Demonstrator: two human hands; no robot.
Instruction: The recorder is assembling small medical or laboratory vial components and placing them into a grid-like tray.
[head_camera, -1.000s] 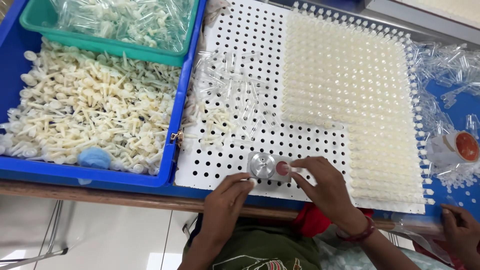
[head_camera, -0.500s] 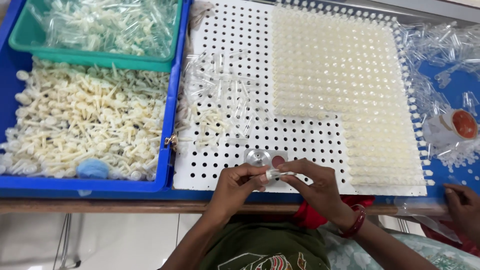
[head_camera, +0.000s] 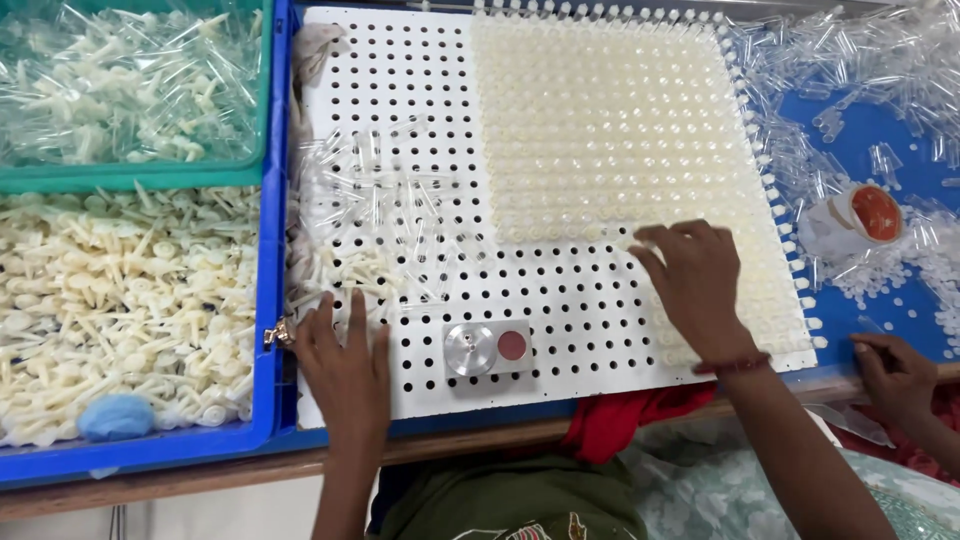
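Head view: loading white stems into a perforated board.

Right hand lies on the board's right side at the border of the filled rows, fingers narrow and bent (whether they pinch a stem, I cannot tell). Left hand, fingers spread and empty, rests by loose stems near the left edge; picking one up seems next. Small block, silver disc and red dot, sits at the near edge. Blue bin lies left; another person's hand far right.

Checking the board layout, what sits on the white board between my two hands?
In the head view, a small clear block with a silver knob and a red button lies between left hand and right hand, on the perforated board.
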